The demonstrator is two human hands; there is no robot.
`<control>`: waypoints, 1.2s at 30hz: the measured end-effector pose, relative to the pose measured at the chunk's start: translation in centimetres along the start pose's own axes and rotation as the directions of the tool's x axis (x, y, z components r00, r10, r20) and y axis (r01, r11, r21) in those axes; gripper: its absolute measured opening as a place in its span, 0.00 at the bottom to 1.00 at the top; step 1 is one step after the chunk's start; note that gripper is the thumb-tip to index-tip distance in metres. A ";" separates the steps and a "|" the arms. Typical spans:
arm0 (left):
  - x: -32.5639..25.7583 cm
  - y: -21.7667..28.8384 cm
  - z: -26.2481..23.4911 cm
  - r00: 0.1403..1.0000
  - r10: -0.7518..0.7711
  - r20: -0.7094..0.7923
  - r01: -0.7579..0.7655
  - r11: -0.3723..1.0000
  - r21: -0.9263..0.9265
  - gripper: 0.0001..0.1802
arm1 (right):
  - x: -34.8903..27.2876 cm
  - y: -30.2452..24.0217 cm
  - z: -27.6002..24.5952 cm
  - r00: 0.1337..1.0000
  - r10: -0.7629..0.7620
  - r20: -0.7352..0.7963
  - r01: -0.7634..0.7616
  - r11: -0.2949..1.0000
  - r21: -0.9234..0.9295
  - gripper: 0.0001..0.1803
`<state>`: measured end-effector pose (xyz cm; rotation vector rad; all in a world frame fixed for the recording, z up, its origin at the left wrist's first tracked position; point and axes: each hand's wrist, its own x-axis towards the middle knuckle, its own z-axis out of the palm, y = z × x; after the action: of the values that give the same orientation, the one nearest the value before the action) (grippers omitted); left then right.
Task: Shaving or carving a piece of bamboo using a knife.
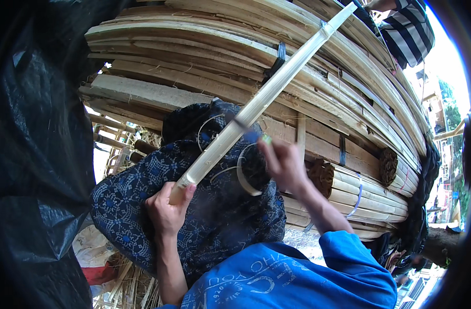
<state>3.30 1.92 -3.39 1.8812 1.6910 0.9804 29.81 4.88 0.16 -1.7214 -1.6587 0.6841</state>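
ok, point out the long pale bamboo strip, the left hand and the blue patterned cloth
long pale bamboo strip [266, 98], head view, mid-length
left hand [167, 210], head view, back of hand
blue patterned cloth [220, 216], head view, centre fold

Left hand [167, 210] fisted in a grip — right hand [283, 164] raised, blurred.

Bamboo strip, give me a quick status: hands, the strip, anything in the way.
Left hand gripping bamboo strip at its near end. Right hand blurred, beside the strip over patterned blue cloth. Strip angles up across stacked bamboo slats. Nothing blocking.
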 end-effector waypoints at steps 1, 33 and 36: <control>-0.1 0.0 -0.2 1.000 -0.008 0.009 0.008 1.000 -0.021 0.23 | 1.4 0.7 -0.8 0.996 0.043 -0.084 -0.039 0.998 0.047 0.22; 0.1 -0.1 -0.3 0.992 -0.110 0.059 0.116 0.987 -0.108 0.24 | 7.7 3.1 -5.0 0.933 0.235 -0.271 -0.224 0.972 0.070 0.27; 0.2 -0.3 -0.4 0.991 -0.108 0.082 0.117 0.986 -0.120 0.25 | 7.3 3.2 -5.3 0.927 0.253 -0.278 -0.226 0.966 0.124 0.28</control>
<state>2.77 2.12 -3.28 1.7021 1.6337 0.9361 36.34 11.72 1.71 -1.8760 -1.2115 0.5718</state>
